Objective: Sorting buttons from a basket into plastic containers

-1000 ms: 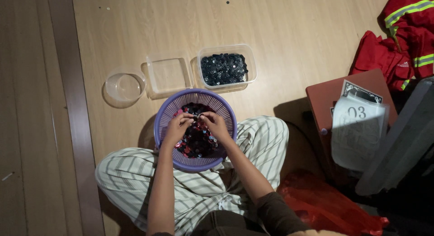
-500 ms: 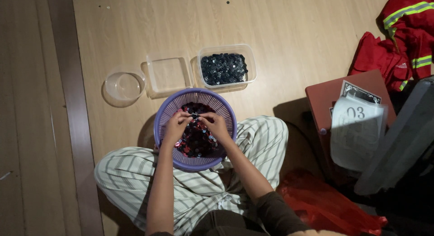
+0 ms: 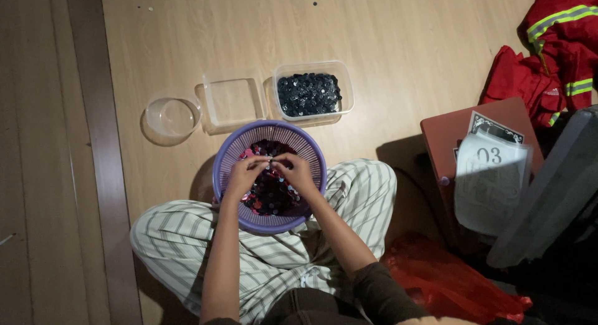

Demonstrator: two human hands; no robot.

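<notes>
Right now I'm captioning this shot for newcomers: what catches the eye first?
The purple basket of dark and pink pieces in the person's lap, with the left hand and right hand meeting over it. Beyond it, a tub of dark pieces; at far right, a red jacket.

Red jacket (image 3: 554,44) (reflective stripes), red plastic bag (image 3: 448,281)

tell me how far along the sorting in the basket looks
Done: the right tub already holds a layer of dark pieces. In hand: the left hand and right hand meet over the purple basket, apparently pinching one small piece. Left: a heap of mixed red and dark pieces lies in the basket, while the middle tub and round lid look empty, so probably much remains.
</notes>
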